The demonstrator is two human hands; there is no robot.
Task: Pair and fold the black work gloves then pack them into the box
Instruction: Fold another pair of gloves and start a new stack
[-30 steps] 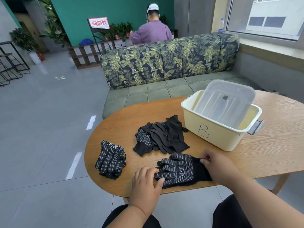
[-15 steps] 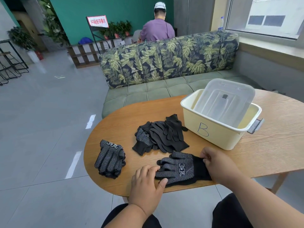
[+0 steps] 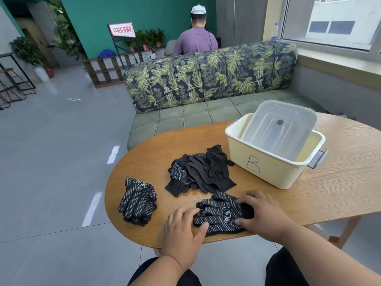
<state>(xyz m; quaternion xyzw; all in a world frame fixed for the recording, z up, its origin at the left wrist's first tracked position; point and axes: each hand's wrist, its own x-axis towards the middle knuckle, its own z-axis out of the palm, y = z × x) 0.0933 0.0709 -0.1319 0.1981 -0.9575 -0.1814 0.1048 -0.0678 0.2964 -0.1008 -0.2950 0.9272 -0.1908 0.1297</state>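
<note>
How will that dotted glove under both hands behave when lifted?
Probably floppy: the glove lies flat like the limp pile. Likely light, thin knit. The dots probably aid grip. Left hand and right hand press it flat.

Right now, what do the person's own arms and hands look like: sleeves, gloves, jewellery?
Both the left hand and the right hand are bare: no gloves, rings or watch visible. Forearms are uncovered as far as the frame shows, so no sleeves in view. Fingers are short with plain, unpainted nails.
</note>
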